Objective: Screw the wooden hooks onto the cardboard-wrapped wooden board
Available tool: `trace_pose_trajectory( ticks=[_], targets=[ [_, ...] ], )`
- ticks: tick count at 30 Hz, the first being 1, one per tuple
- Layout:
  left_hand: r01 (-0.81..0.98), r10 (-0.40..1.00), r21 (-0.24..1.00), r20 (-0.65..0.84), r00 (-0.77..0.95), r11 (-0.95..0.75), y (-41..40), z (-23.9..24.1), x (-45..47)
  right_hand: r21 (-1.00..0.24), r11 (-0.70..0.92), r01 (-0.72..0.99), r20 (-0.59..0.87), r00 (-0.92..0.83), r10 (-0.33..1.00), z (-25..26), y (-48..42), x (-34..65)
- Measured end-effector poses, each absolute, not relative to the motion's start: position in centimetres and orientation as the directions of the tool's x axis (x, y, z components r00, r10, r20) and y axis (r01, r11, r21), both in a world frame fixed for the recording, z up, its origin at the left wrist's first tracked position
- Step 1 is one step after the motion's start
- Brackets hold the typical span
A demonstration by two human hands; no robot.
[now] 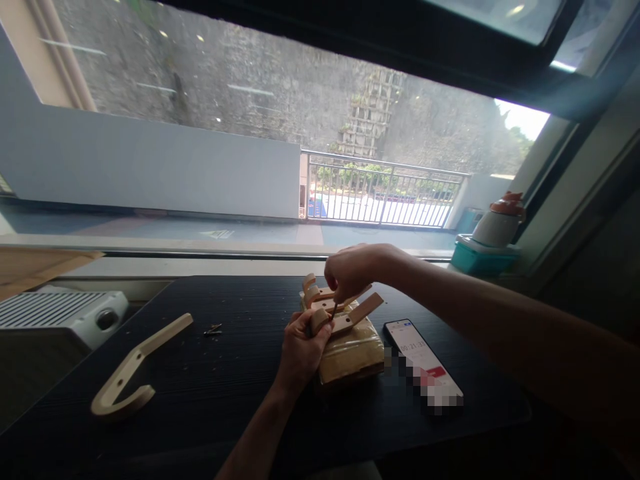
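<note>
"Fingers (296, 324), left hand (303, 348): closed round the curled end of the front wooden hook (360, 315). Fingers, right hand (354, 270): pinched on a thin dark tool (334, 310), shaft pointing down at the hook. Upper part of the tool hidden in the grip."

"Location of the hook?"

"Across the tape-wrapped package (350, 357), mid-counter (225, 400); straight arm angled up to the right. Further hooks (320, 304) just behind. Loose hook (137, 357), one, flat on the counter well to the left, two dark holes showing."

"Handling notes?"

"Pale wood, by the look of it: probably light, stiff, no flex to speak of. Smooth faces, likely to turn under a sideways push. Holes would be the weak spots, edges there perhaps prone to splitting."

"Best hold?"

"Curled end, as the left hand has it: rounded, fills the palm, leaves the holes uncovered. Second choice, the bare straight arm. Package beneath seems a fair rest, though its firmness cannot be told."

"Small items?"

"Slender pieces (213, 330), apparently screws, loose on the counter. Fiddly; fingertip lift advised."
</note>
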State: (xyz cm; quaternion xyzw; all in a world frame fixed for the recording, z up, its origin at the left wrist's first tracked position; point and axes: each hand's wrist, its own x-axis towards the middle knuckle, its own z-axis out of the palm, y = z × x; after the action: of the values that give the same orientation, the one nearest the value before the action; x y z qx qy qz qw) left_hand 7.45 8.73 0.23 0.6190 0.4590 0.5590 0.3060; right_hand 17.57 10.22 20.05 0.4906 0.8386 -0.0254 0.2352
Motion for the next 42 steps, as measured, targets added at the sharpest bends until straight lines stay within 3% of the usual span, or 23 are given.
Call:
trace_pose_trajectory(
  ticks=[4,8,18,25,29,35,42],
  targets=[
    [0.227,0.911,0.892,0.41,-0.044,-0.391,8.7,0.3,7.5,0.245,0.589,0.77,-0.385,-0.481,0.788,20.4,9.5,17.1],
    [0.232,0.91,0.891,0.411,-0.049,-0.39,8.7,0.2,7.4,0.224,0.613,0.757,-0.346,-0.527,0.777,19.8,9.7,17.6],
    [0.232,0.898,0.878,0.439,-0.042,-0.418,8.8,-0.1,7.4,0.161,0.528,0.834,-0.44,-0.418,0.795,19.9,10.3,18.2],
    [0.238,0.9,0.88,0.433,-0.047,-0.411,8.7,0.0,7.4,0.244,0.603,0.759,-0.373,-0.501,0.781,20.3,9.3,17.4],
    [0.234,0.904,0.884,0.425,-0.044,-0.404,8.8,0.0,7.4,0.217,0.612,0.76,-0.347,-0.526,0.776,19.8,9.9,17.6],
    [0.226,0.904,0.887,0.424,-0.055,-0.402,8.6,0.2,7.5,0.064,0.488,0.871,-0.453,-0.41,0.791,19.3,10.8,18.1],
    [0.221,0.897,0.883,0.437,-0.067,-0.414,8.5,0.4,7.4,0.111,0.503,0.857,-0.482,-0.396,0.782,20.3,10.3,17.9]
  ],
)
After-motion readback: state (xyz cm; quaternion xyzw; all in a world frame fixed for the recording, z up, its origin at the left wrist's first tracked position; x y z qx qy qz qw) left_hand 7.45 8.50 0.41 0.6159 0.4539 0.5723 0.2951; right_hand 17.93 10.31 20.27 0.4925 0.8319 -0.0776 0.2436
